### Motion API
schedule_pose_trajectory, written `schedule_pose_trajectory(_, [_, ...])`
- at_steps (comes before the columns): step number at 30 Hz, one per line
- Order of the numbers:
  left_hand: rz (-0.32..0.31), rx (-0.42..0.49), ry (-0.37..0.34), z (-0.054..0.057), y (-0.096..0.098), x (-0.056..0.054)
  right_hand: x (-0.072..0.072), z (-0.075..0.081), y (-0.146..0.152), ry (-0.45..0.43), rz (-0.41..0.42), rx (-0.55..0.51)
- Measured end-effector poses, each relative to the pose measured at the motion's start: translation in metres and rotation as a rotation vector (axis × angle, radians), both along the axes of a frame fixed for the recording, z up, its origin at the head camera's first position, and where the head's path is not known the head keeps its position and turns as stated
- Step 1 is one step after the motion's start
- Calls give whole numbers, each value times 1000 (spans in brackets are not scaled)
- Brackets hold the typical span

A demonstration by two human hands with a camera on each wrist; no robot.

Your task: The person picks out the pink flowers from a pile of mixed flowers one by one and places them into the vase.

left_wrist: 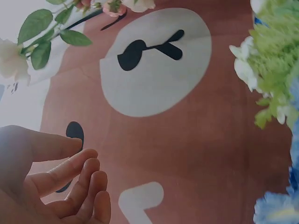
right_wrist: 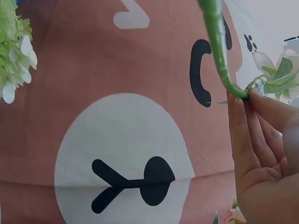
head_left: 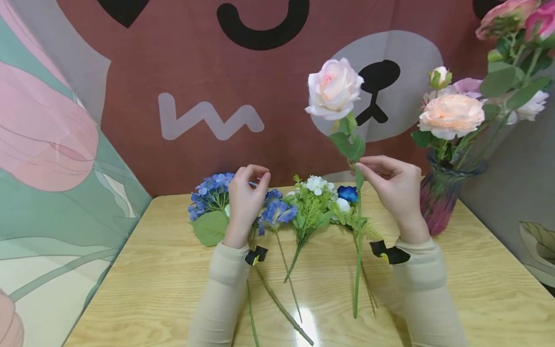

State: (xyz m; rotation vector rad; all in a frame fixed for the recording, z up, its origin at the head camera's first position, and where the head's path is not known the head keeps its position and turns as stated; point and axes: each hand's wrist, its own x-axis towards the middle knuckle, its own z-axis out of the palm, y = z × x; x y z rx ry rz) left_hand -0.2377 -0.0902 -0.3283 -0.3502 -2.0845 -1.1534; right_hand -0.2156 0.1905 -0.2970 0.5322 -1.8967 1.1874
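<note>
My right hand (head_left: 392, 185) pinches the green stem of a pale pink rose (head_left: 334, 89) between thumb and fingertips. The rose stands upright, its bloom above the hand and its long stem (right_wrist: 219, 51) running down in front of the table. My left hand (head_left: 248, 197) is raised over the blue flowers, holding nothing. In the left wrist view its thumb (left_wrist: 58, 145) and loosely bent fingers face each other with a small gap. Behind that hand lie a blue hydrangea (head_left: 210, 193) and a blue-violet flower (head_left: 277, 214).
A bunch of white flowers with greenery (head_left: 310, 207) lies mid-table, beside a small dark blue flower (head_left: 348, 193). At the right stands a glass vase (head_left: 440, 207), pink toward its base, with a peach flower (head_left: 452, 115) and others. Several stems cross the wooden table (head_left: 143, 284) toward its front.
</note>
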Motion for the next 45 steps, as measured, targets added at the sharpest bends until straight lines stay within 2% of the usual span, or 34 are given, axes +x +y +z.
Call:
schedule_pose_trajectory(10, [57,-56,-33,-7,-18,2,2,3,10,28,-34,-85])
schedule_pose_trajectory(19, [98,-106,-35,-18,-46,5,3,1,26,66,-44,-173])
schedule_pose_trajectory(26, [177,-156,-54,-26,-69,6,6,9,40,95,-44,-194])
schedule_pose_trajectory(29, [188,-181,-36,-28,-77,6,7,17,44,96,-21,-235])
schedule_pose_trajectory(33, [191,-199,-21,-31,-84,7,10,29,47,121,94,-358])
schedule_pose_trajectory(36, [199,-200,-19,-32,-86,7,13,37,50,152,148,-402])
schedule_pose_trajectory(38, [206,-203,-16,-33,-87,6,13,42,52,163,151,-403])
schedule_pose_trajectory(40, [205,-204,-18,-33,-88,6,12,47,56,159,121,-399])
schedule_pose_trajectory(45, [215,-221,-37,-38,-95,7,13,58,73,158,-104,-272])
